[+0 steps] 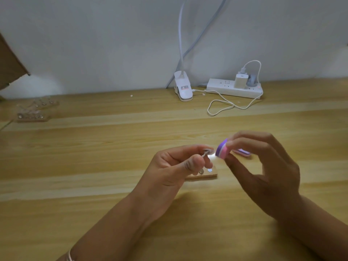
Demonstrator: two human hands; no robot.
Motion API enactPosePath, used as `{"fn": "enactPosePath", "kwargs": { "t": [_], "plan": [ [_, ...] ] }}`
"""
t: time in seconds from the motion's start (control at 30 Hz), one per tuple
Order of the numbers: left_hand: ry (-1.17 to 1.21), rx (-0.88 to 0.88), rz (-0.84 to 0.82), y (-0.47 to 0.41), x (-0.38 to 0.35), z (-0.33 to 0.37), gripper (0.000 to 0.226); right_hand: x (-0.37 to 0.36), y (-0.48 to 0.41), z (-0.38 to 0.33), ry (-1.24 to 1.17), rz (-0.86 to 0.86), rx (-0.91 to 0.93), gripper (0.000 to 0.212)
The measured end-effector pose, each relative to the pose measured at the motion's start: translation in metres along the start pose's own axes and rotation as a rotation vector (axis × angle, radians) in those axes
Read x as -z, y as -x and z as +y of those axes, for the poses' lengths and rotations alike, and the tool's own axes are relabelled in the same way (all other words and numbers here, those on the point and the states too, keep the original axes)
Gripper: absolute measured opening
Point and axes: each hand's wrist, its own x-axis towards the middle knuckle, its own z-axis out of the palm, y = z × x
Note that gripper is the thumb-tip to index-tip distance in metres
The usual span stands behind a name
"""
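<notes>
- Purple-and-pink buffer block [223,150] is pinched between the thumb and fingertips of my right hand [263,166]. It's held up above the worktop [94,147] with its end right against the little tip [211,156] I'm buffing.
- My left hand [175,166] is curled round a small metal peg [205,153], gripping it between thumb and fingers. The tip on its head is so washed out by glare that I can't really make out its edges.
- Biggest worry: the peg is tiny and my grip is fingertips only. Push too hard with the block and I reckon it twists or pops out, then good luck spotting it on that wood grain.
- Second worry is the glare itself. If I can't see the surface, I could easily buff one spot too thin or scrape my own fingertip.
- The wooden base [205,175] sits right under my hands with what looks like another peg on it. Drop anything and it probably knocks that one over.
- A second block [242,152] lies just behind my right hand, easy to nudge away.
</notes>
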Motion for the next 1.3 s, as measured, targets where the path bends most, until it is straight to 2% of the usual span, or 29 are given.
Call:
{"fn": "enactPosePath", "kwargs": {
  "t": [0.1, 0.23, 0.4, 0.53, 0.67, 0.8, 0.97, 1.13, 1.23, 1.3],
  "plan": [
    [0.021, -0.003, -0.058, 0.0, 0.0, -0.003, 0.039, -0.003, 0.004, -0.006, -0.015, -0.023, 0.074, 0.029],
    [0.031, 0.011, -0.036, 0.0, 0.001, -0.003, 0.04, 0.0, -0.001, 0.002, 0.052, 0.006, 0.007, 0.028],
    [0.054, 0.032, -0.066, -0.002, 0.001, -0.005, 0.042, -0.002, 0.003, -0.003, 0.02, -0.024, 0.098, 0.027],
    [0.077, 0.02, -0.049, -0.003, 0.004, -0.004, 0.041, 0.002, -0.003, 0.003, 0.055, 0.025, 0.035, 0.027],
    [0.111, 0.034, -0.098, -0.003, 0.004, -0.007, 0.041, -0.003, 0.004, -0.003, -0.002, -0.015, 0.114, 0.03],
    [0.134, 0.028, -0.124, -0.003, 0.005, -0.008, 0.04, 0.001, -0.001, 0.004, 0.028, 0.017, 0.037, 0.03],
    [0.196, 0.024, -0.118, -0.004, 0.006, -0.005, 0.036, 0.0, 0.003, -0.006, -0.001, 0.031, 0.085, 0.029],
    [0.014, -0.058, 0.016, -0.003, 0.006, -0.004, 0.027, 0.006, -0.002, 0.008, 0.133, 0.037, -0.108, 0.006],
    [-0.123, -0.126, 0.117, -0.002, 0.004, -0.006, 0.021, 0.005, -0.002, 0.006, 0.051, -0.004, -0.171, 0.012],
    [-0.201, -0.168, 0.138, -0.002, 0.0, -0.006, 0.015, 0.0, 0.0, 0.002, -0.003, -0.058, -0.105, 0.025]
  ]
}}
